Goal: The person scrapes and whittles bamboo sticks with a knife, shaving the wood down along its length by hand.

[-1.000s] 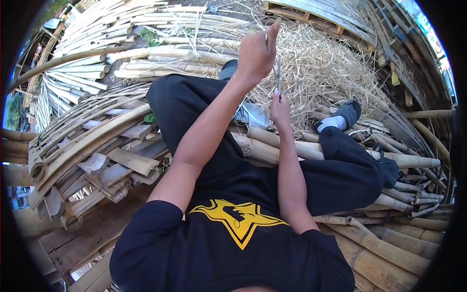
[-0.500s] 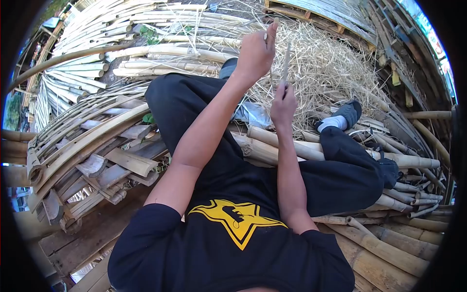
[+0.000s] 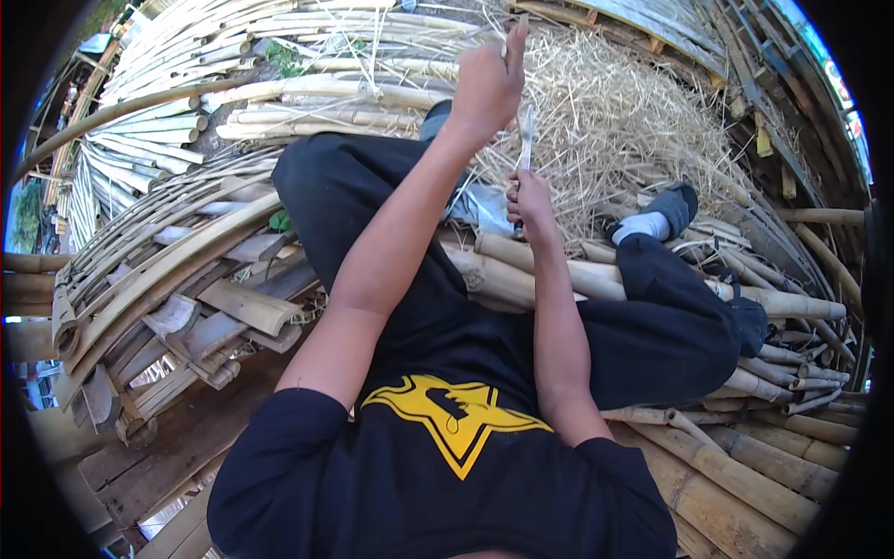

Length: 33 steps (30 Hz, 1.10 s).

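Note:
My left hand (image 3: 489,91) is raised over the straw, its fingers closed. Whatever it grips is mostly hidden; a thin brownish end shows at the fingertips. Just below and to the right, my right hand (image 3: 534,200) is wrapped around the dark handle of a knife (image 3: 527,140). The pale blade points up, its tip close under my left hand. Behind both hands lies a heap of thin bamboo shavings (image 3: 605,121). A crumpled silvery sheet (image 3: 486,210) sits between my legs, near my right wrist.
Bamboo poles (image 3: 549,270) run under my legs. Split bamboo pieces (image 3: 247,307) are stacked at the left, with many more poles (image 3: 326,88) behind. A wooden pallet (image 3: 643,28) stands at the back, and my shoe (image 3: 675,205) rests beside the shavings on the right.
My right hand has shifted slightly left and down, and the knife has turned so that its blade shows broader. My left hand has moved slightly up and left.

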Each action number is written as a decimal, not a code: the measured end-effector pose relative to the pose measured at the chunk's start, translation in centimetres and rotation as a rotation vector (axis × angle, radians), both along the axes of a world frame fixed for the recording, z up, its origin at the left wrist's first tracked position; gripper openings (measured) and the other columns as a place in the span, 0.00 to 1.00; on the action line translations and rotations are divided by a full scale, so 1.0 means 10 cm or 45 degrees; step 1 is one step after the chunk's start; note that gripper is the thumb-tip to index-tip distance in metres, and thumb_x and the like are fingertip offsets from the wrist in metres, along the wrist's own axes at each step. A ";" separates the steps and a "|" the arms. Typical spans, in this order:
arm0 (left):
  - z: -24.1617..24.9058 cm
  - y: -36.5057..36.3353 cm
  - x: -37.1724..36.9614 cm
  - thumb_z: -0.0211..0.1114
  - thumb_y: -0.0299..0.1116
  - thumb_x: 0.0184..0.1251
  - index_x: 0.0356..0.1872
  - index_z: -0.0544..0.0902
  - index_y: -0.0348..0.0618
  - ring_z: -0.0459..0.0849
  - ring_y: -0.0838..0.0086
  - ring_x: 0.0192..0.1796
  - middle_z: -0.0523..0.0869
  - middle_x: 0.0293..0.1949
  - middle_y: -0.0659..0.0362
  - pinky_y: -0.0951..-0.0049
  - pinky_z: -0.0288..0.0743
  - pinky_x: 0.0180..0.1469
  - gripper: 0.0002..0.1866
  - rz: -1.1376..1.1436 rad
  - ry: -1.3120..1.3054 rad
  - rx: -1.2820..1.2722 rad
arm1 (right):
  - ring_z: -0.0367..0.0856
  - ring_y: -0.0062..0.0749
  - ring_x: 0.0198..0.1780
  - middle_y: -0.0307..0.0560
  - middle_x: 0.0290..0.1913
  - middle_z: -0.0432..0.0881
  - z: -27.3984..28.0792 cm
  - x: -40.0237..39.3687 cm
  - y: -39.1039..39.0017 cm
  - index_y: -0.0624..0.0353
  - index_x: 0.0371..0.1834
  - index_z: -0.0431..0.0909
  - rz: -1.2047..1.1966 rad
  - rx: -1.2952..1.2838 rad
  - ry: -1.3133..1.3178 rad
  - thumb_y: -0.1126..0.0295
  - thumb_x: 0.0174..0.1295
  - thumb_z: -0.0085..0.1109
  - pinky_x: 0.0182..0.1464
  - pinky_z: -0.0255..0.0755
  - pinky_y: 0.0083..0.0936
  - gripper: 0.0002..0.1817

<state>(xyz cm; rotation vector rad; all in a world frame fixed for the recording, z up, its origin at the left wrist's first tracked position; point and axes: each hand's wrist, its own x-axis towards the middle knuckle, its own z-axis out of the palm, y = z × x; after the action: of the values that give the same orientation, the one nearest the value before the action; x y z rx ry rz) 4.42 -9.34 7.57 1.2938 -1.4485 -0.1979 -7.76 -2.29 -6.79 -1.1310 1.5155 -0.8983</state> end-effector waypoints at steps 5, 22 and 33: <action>0.08 0.07 0.00 0.49 0.45 0.74 0.14 0.74 0.28 0.74 0.40 0.21 0.73 0.15 0.36 0.49 0.65 0.26 0.32 -0.052 0.017 0.034 | 0.69 0.35 0.14 0.45 0.15 0.69 1.03 0.16 0.07 0.62 0.32 0.67 -0.249 -0.797 -0.018 0.60 0.73 0.39 0.19 0.58 0.32 0.17; 0.09 0.09 0.06 0.46 0.49 0.74 0.18 0.78 0.30 0.78 0.39 0.26 0.78 0.20 0.36 0.47 0.70 0.32 0.32 0.025 -0.116 0.171 | 0.78 0.61 0.50 0.72 0.46 0.79 0.04 -0.23 -0.05 0.71 0.43 0.80 0.468 0.263 0.759 0.52 0.68 0.42 0.55 0.69 0.46 0.28; 0.20 0.11 0.15 0.49 0.49 0.74 0.20 0.77 0.31 0.76 0.43 0.25 0.75 0.16 0.40 0.49 0.69 0.32 0.30 -0.148 -0.081 0.204 | 0.79 0.63 0.42 0.67 0.36 0.81 0.74 -0.72 0.09 0.65 0.37 0.79 0.037 -0.162 0.901 0.54 0.70 0.40 0.46 0.68 0.53 0.24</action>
<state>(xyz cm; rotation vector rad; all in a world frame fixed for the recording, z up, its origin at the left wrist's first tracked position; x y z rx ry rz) 5.89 -8.24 9.55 1.3561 -1.5895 -0.3591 -14.93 -1.36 0.65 -1.6712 2.0106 -0.6000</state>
